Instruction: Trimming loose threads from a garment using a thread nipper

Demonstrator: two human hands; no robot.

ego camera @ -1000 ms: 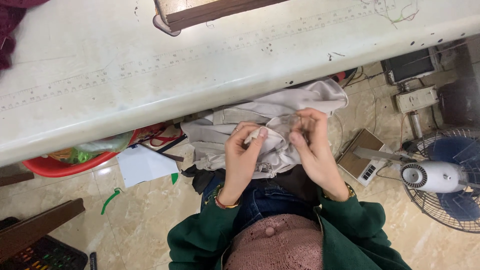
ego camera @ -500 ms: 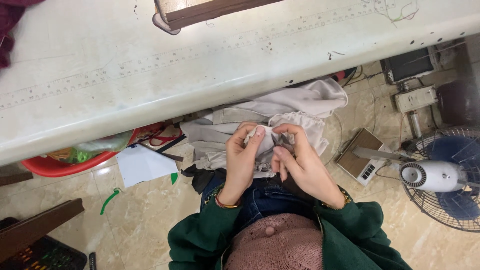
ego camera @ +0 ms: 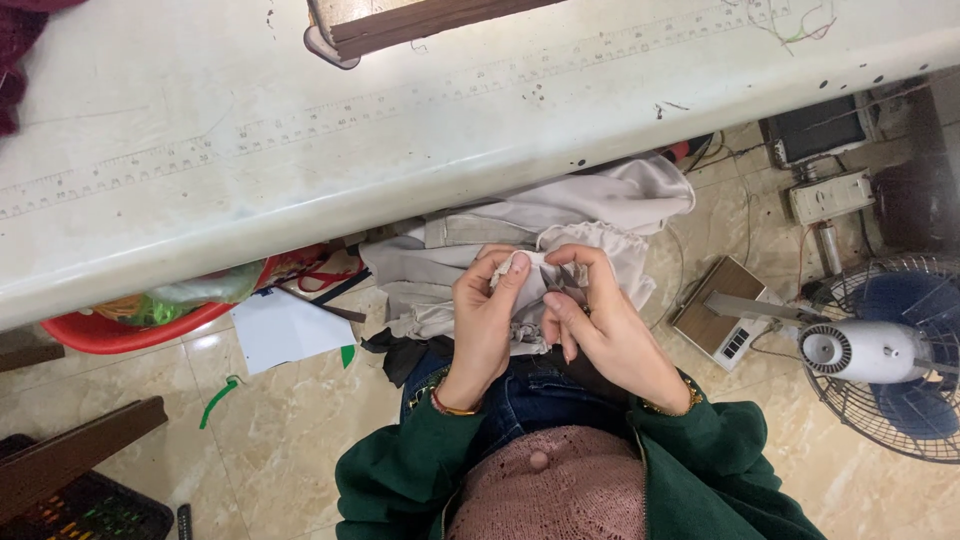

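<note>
The pale grey garment (ego camera: 560, 235) pinched in both hands was soft matt cloth, creased and gathered, against a green knitted sleeve (ego camera: 400, 480). The long worktable (ego camera: 300, 150) above it looked like smooth, scuffed off-white laminate. The floor (ego camera: 290, 420) was glossy polished stone tile, and the basin (ego camera: 130, 330) shiny red plastic.

Dark flat screen-like panel (ego camera: 818, 128) on floor, upper right, just below surface edge. White sheet (ego camera: 283, 328), green tab at corner, on tiled floor beside red basin (ego camera: 120, 332). No packages or signs in view.
</note>
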